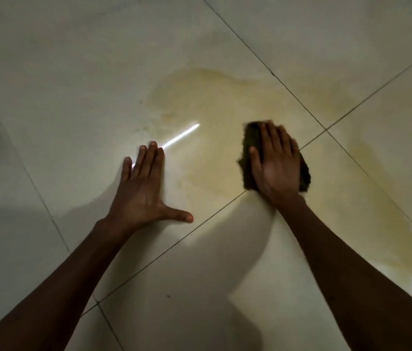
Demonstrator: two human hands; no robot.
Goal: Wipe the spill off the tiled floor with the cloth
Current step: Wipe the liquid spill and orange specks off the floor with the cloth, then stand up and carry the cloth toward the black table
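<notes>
Right hand (276,165) flat on the cloth (250,140), right of frame centre, fingers straight and together, pressing down rather than gripping. Cloth dark, bunched, showing past the fingertips and at both sides of the palm; lying inside the spill (215,102), close to where the grout lines (298,102) cross. Spill a pale yellow film, spreading from upper centre down toward lower right, across several tiles of the tiled floor (60,72). Left hand (144,188) left of centre, fingers straight, thumb splayed, palm on dry tile just beside the spill edge; holding nothing, apparently bracing. Bright streak of reflected light (182,135) just above the left fingertips. Judgement: cloth soft, light, limp, probably damp; likely to fold or roll under if pushed from one edge, so best held flat under the whole palm, or gathered by a pinch at the middle for lifting. Wet glossy tile probably slippery under the bracing hand. Much of the spill not yet wiped.
</notes>
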